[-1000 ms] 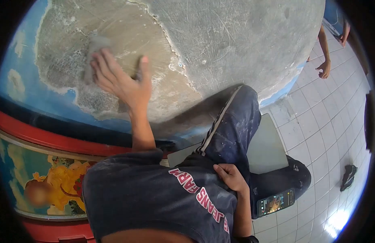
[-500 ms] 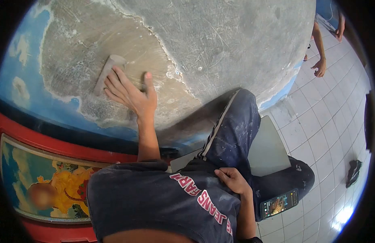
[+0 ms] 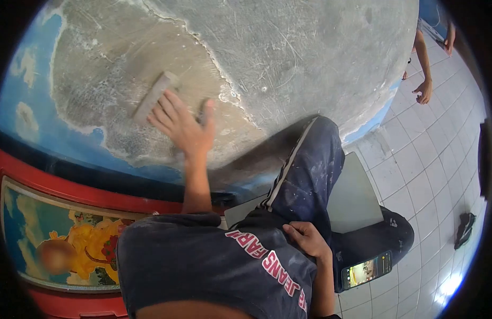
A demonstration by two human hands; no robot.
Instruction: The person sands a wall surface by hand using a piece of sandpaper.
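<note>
My left hand (image 3: pixel 185 125) presses a grey block (image 3: pixel 157 98) flat against the rough wall patch (image 3: pixel 110 64). Its fingers lie over the block's lower right side, and the thumb points up, apart from them. On my lap, at the hem of the dark shirt (image 3: pixel 203 250), rests my right hand (image 3: pixel 308 239), with the fingers curled under and the thumb to the left. I see nothing in it. A lit phone (image 3: pixel 366 271) lies on my dark trousers beside the right forearm.
Blue painted wall (image 3: pixel 28 106) borders the bare patch. A red framed picture panel (image 3: pixel 70 239) stands at the left. Another person's hand (image 3: pixel 425 91) hangs over the tiled floor (image 3: pixel 416 143) at the upper right. A dark object (image 3: pixel 464 230) lies on the tiles.
My left hand and the grey block have moved right and slightly down across the patch. My right hand stays on my lap. The phone's screen shows a different picture.
</note>
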